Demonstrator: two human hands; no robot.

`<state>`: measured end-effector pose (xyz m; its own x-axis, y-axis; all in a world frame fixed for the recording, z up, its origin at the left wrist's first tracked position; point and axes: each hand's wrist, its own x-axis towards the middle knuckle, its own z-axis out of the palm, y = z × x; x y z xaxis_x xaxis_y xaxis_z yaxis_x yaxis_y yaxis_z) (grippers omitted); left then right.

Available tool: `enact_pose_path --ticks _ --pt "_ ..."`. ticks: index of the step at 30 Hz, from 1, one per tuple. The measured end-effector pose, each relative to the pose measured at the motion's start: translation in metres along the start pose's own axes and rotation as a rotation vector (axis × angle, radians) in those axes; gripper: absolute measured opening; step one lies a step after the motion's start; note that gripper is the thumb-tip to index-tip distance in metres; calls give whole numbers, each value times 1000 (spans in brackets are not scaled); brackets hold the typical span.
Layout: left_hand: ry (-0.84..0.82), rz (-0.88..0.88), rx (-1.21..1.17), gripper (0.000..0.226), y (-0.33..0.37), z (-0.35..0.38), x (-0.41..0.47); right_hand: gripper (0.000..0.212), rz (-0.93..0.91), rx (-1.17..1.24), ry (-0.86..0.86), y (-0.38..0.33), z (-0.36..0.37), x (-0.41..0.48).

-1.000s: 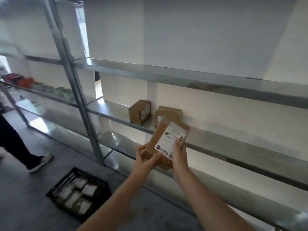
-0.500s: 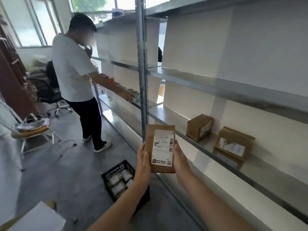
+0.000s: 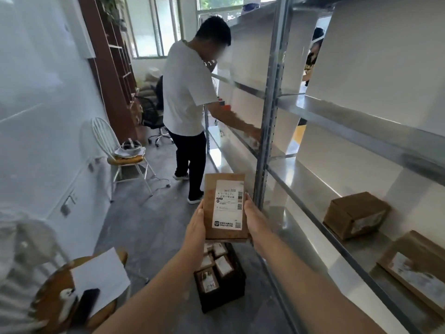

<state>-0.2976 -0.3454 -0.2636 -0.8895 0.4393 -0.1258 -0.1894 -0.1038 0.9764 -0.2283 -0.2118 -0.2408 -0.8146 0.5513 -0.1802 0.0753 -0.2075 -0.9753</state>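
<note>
Left hand [image 3: 196,227] and right hand [image 3: 255,219] are gripping a brown parcel [image 3: 225,206] by its long edges, upright above a black crate [image 3: 221,302]. The fingers are curling behind it, mostly hidden, and the label print is too blurred to read. Metal shelves [image 3: 313,186] are running along the right, and a person [image 3: 187,92] is standing on the grey floor [image 3: 144,225].

This is a parcel stockroom. Tall metal shelving [image 3: 272,116] runs along the right from near to far, with labelled cardboard boxes [image 3: 356,214] on a near shelf. A black crate [image 3: 221,302] of more labelled packets stands on the bare concrete floor [image 3: 149,225] beside it. A flat brown parcel [image 3: 225,206] in the near middle carries a barcoded shipping label. Farther off, a person in a white T-shirt [image 3: 185,92] reaches into the shelving. A wooden bookcase [image 3: 113,68] lines the left wall.
</note>
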Motion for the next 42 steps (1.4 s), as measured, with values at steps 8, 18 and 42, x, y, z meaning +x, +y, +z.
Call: enact_pose_path --ticks 8,18,42 --pt "87 -33 -8 39 -12 15 16 36 61 -100 -94 4 -21 31" --pt "206 -93 79 38 -33 -10 29 35 183 -100 -161 24 0 61" --pt "87 -83 199 43 -17 -162 161 34 155 -266 -19 52 158 166"
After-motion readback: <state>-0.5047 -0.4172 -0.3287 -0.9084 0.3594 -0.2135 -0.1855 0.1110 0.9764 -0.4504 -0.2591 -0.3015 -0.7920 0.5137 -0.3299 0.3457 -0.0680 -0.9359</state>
